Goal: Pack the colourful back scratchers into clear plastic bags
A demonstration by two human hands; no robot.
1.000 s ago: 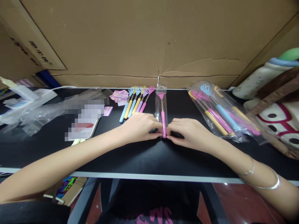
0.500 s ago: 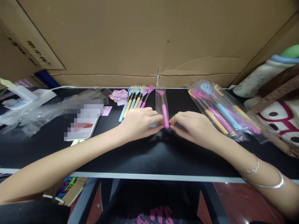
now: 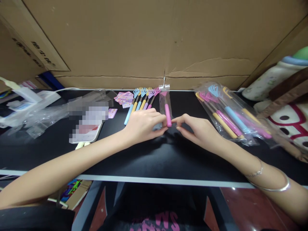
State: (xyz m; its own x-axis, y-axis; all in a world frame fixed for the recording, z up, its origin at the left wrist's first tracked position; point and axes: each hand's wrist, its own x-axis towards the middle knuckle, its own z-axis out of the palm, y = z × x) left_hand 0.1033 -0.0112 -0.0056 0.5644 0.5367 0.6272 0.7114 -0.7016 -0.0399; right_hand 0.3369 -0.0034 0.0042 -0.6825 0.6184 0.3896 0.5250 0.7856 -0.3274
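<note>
Evidently partway along, judging by the layout. Several bagged scratchers (image 3: 233, 116), right of the pink scratcher (image 3: 167, 114), look done; about six loose scratchers (image 3: 139, 106), left of it, remain outside any bag, with cards (image 3: 124, 98) farther left. Pink scratcher itself lies on the tabletop (image 3: 144, 160), head well inside a clear sleeve (image 3: 162, 106); closure can't be made out. Left hand (image 3: 146, 123): just left of its handle end, thumb and forefinger apparently pinching the sleeve's edge. Right hand (image 3: 196, 126): just right of it, forefinger reaching the handle end, thumb parted, gripping nothing.
</note>
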